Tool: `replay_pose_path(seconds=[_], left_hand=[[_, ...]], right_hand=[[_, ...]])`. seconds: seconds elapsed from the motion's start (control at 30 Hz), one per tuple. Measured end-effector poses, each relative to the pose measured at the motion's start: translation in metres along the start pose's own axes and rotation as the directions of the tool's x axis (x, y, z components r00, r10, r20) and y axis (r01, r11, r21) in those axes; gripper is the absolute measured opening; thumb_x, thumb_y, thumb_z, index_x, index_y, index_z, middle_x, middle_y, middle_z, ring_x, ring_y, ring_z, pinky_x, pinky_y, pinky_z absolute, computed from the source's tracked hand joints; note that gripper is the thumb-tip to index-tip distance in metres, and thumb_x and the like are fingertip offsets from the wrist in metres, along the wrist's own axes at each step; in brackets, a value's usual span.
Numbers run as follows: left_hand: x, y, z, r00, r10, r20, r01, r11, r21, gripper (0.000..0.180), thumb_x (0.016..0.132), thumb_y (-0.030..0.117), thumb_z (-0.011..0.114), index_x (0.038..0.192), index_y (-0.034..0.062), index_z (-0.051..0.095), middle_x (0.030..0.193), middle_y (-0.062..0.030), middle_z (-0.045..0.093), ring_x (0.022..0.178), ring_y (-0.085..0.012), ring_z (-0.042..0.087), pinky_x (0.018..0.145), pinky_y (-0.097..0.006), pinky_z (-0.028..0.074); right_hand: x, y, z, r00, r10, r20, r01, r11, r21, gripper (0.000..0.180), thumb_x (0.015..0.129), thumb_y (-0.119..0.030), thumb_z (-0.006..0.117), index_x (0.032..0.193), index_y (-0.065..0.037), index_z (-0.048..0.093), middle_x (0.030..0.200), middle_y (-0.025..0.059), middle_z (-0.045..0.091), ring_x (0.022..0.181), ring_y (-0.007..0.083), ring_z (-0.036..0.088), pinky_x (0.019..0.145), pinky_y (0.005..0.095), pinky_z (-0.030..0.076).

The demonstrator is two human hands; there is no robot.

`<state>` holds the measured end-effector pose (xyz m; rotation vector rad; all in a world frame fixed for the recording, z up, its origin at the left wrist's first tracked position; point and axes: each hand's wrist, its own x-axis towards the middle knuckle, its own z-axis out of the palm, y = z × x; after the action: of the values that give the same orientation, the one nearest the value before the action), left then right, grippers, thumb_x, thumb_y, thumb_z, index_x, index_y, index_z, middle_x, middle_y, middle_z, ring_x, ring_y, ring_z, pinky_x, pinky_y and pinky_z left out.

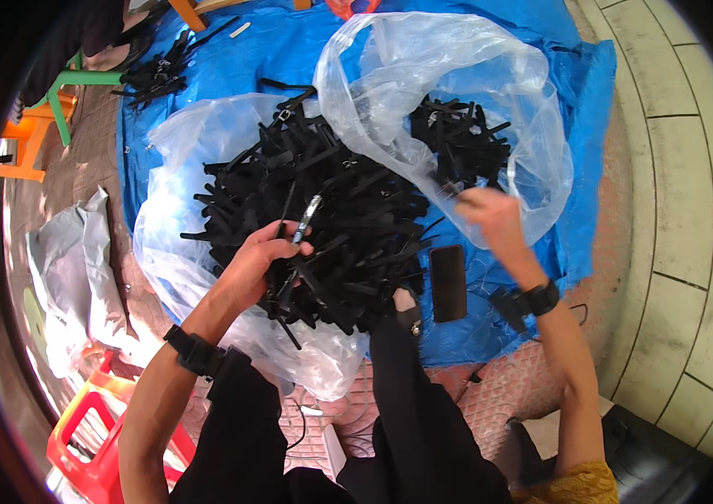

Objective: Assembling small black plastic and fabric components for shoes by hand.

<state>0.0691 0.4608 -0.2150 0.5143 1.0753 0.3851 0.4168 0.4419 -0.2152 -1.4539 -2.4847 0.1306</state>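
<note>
My left hand is closed over a big heap of black straps, some with metal buckles. Between its thumb and fingers it grips a narrow black strap with a shiny silver piece pointing up and away. My right hand is at the near edge of a clear plastic bag, its fingers drawn together. Something dark and blurred is at its fingertips, too smeared to name. Inside that bag lies a smaller pile of black straps.
The heap rests on another clear plastic sheet over a blue tarp. Near my legs lies a black phone. A red stool stands at lower left. Far left are more straps and another person's leg by a green stool.
</note>
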Motion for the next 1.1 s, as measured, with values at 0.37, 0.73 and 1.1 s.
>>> replay_pose_path(seconds=[0.37, 0.73, 1.1], left_hand=[[-0.002, 0.007, 0.028, 0.968, -0.089, 0.234, 0.1, 0.994, -0.035, 0.028, 0.074, 0.006, 0.049, 0.1, -0.0004, 0.052, 0.088, -0.0075, 0.059, 0.077, -0.017, 0.06, 0.065, -0.032, 0.053], [0.0, 0.002, 0.009, 0.985, -0.116, 0.125, 0.116, 0.993, 0.003, 0.017, 0.08, 0.006, 0.046, 0.094, -0.0041, 0.051, 0.082, -0.0143, 0.057, 0.068, -0.0246, 0.062, 0.051, -0.032, 0.053], [0.001, 0.0, 0.001, 0.994, -0.052, 0.098, 0.063, 0.992, -0.11, 0.037, 0.088, 0.024, 0.039, 0.113, -0.0022, 0.044, 0.094, -0.0123, 0.055, 0.08, -0.0249, 0.059, 0.066, -0.036, 0.051]], right_hand=[[0.062, -0.123, 0.022, 0.977, -0.166, -0.133, 0.187, 0.969, 0.163, 0.032, 0.066, -0.016, 0.057, 0.096, -0.003, 0.056, 0.079, 0.0043, 0.055, 0.081, 0.0194, 0.052, 0.07, 0.0321, 0.036], [0.021, -0.076, 0.032, 0.974, -0.227, 0.014, 0.226, 0.973, 0.046, 0.009, 0.06, -0.011, 0.054, 0.057, -0.013, 0.046, 0.05, 0.0003, 0.044, 0.047, 0.0163, 0.052, 0.044, 0.0291, 0.036], [0.018, -0.017, 0.002, 0.996, 0.003, -0.085, -0.011, 0.996, -0.09, 0.006, 0.064, -0.012, 0.059, 0.069, -0.011, 0.058, 0.059, 0.0044, 0.054, 0.05, 0.0197, 0.055, 0.043, 0.0311, 0.04]])
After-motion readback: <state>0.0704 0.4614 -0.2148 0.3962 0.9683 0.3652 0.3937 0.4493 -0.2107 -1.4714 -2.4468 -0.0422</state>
